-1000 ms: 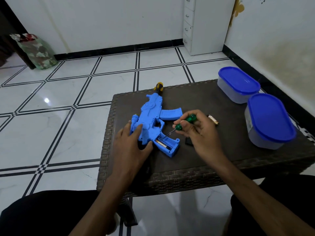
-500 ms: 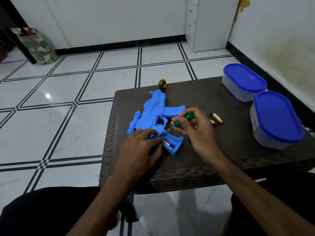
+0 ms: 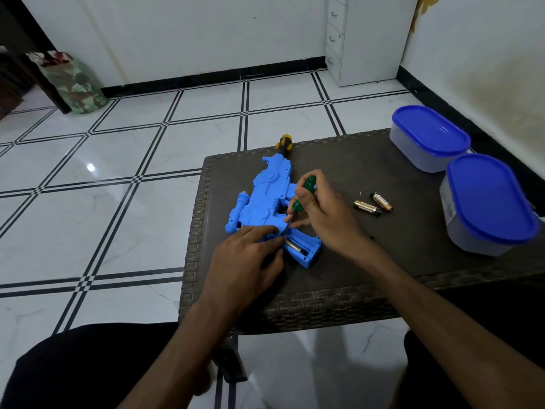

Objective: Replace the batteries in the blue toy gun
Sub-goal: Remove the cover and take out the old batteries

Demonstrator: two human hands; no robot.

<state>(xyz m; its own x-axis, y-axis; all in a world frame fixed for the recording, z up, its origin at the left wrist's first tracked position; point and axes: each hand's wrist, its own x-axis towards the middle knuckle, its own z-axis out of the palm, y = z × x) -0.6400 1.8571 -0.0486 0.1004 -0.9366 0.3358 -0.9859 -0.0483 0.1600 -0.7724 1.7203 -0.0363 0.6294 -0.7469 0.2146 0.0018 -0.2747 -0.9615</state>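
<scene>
The blue toy gun (image 3: pixel 267 206) lies flat on the dark woven worktop (image 3: pixel 339 293), muzzle pointing away and the grip end nearest the person, with the battery bay (image 3: pixel 300 246) in that grip open and at least one battery (image 3: pixel 293 247) showing inside. It looks like hollow moulded plastic, so I judge it light and stiff, apt to skid on the worktop unless pinned; the broad flat body just above the grip is the sensible place to press down. That is where the left hand (image 3: pixel 246 262) sits, palm over the lower body, fingertips reaching the bay's edge, fingers fairly straight and pressing, not wrapped round anything. The right hand (image 3: pixel 320 214) is clamped round a green-handled screwdriver (image 3: pixel 303 193), its thin shaft angled down to the top of the bay beside the gun's trigger area. The batteries will be small, smooth and slippery, seated tight, so levering at an end looks wiser than pinching. To the right of the gun two loose batteries (image 3: pixel 373 204) lie on the worktop, and further right stand two tubs with blue lids (image 3: pixel 460 172). Compared with half a second ago, the left hand has slid slightly closer to the bay, the screwdriver tip has dropped nearer its upper edge, and the gun has stayed put.
</scene>
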